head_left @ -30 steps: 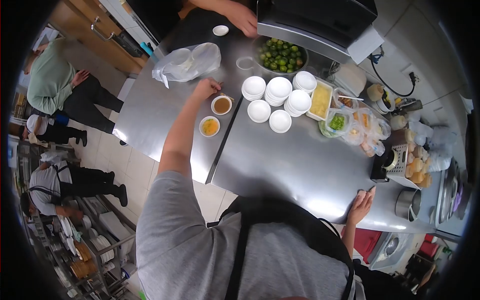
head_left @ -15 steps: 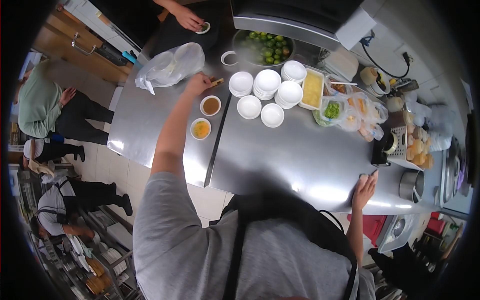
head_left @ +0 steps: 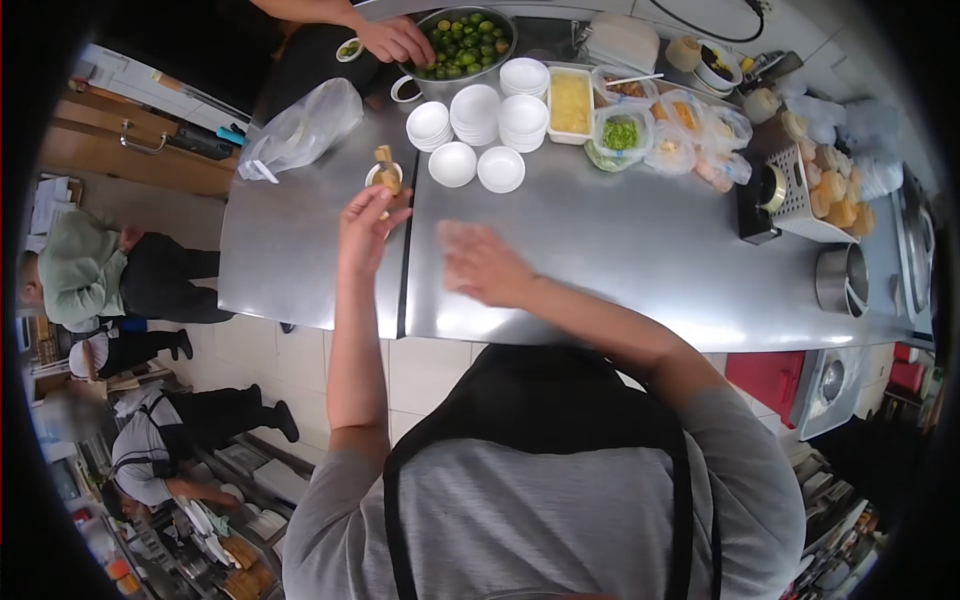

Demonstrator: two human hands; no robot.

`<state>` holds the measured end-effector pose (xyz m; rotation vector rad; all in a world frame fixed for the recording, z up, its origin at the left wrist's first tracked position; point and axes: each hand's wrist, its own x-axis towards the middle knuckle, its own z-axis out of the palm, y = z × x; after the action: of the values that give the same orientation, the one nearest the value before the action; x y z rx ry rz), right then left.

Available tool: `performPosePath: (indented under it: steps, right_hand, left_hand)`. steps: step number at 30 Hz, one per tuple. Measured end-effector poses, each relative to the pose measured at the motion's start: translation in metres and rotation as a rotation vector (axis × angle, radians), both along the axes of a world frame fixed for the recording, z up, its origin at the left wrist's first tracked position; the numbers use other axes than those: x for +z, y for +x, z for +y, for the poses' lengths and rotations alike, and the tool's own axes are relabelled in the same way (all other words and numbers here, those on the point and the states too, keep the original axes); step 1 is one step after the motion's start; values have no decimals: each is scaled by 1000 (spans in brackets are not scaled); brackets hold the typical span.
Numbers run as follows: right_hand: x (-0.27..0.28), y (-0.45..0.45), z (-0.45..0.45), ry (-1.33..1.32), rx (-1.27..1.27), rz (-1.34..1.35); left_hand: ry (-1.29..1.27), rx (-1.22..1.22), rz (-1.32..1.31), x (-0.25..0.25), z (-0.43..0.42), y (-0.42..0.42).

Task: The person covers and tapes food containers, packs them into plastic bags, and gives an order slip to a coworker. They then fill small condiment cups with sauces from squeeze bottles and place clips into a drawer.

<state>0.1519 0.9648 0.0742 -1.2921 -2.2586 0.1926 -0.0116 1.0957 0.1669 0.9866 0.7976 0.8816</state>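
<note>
My left hand (head_left: 364, 228) is raised over the steel counter, its thumb and fingers closed on a small tan-and-brown stick-like thing (head_left: 387, 172) whose exact kind I cannot make out. A small white bowl (head_left: 371, 174) shows behind it, mostly covered. My right hand (head_left: 485, 265) is over the counter's middle, motion-blurred, fingers stretched out, with nothing visible in it. Beyond my hands stand stacked white bowls (head_left: 475, 110) and two single-looking white bowls (head_left: 452, 164) in front of them.
A clear plastic bag (head_left: 310, 130) lies at left. Another person's hand (head_left: 398, 40) reaches to a metal bowl of green citrus (head_left: 465, 50). A tub of yellow food (head_left: 570, 103), bagged chopped greens (head_left: 620, 133), a white basket (head_left: 805, 195) and a metal pot (head_left: 842, 280) stand rightward. Several people are at left.
My left hand has drawn back toward me, lifting the tan-and-brown thing. My right hand has left the counter's right edge and swung to the middle. The other person's hand has moved to the citrus bowl.
</note>
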Motion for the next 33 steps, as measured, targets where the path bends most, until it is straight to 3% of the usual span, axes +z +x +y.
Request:
performPosePath:
  steps: [3, 6, 7, 9, 10, 11, 12, 15, 17, 18, 20, 22, 23, 24, 26, 30, 33]
  right_hand:
    - [-13, -43, -26, 52, 184, 109]
    - [13, -9, -54, -46, 336, 139]
    - [-6, 14, -58, 13, 268, 67]
    - [5, 76, -77, -207, -83, 319]
    - [-20, 117, -96, -108, -315, 123]
    - [-9, 161, -111, 159, -465, 124]
    - [12, 197, -137, 181, -568, 130]
    - [4, 275, -228, 263, -884, -27]
    - [-19, 308, -277, 157, -1167, -251]
    - [-3, 306, -291, 152, -1215, -253]
    - [23, 295, -304, 143, -1253, -66]
    - [17, 282, -309, 48, -1033, 212]
    - [35, 224, -319, 131, -955, 638]
    - [51, 206, -331, -51, -774, 833]
    - [58, 181, -356, -86, -639, 905]
    - [27, 166, -395, -28, -756, 875]
    - [9, 160, -416, -94, -636, 1229]
  left_hand:
    - [-144, -118, -145, -6, -30, 14]
    - [-313, -217, -316, -5, -61, 32]
    - [-328, -279, -361, -1, -72, 41]
    - [-361, -334, -390, 6, -94, 61]
    - [-401, -371, -426, 10, -105, 71]
    - [-399, -418, -453, 13, -116, 82]
    - [-404, -449, -447, 17, -126, 93]
    - [-452, -552, -437, 28, -158, 129]
    - [-481, -652, -430, 34, -183, 151]
    - [-491, -698, -416, 35, -196, 161]
    - [-480, -750, -301, 33, -220, 182]
    - [-452, -862, -132, 25, -247, 200]
    - [-415, -961, 42, 17, -276, 216]
    - [-425, -1011, 68, 14, -290, 220]
    - [-362, -1088, 175, 10, -315, 231]
    - [-231, -1174, 478, 1, -351, 240]
    - [-242, -1242, 541, -7, -370, 244]
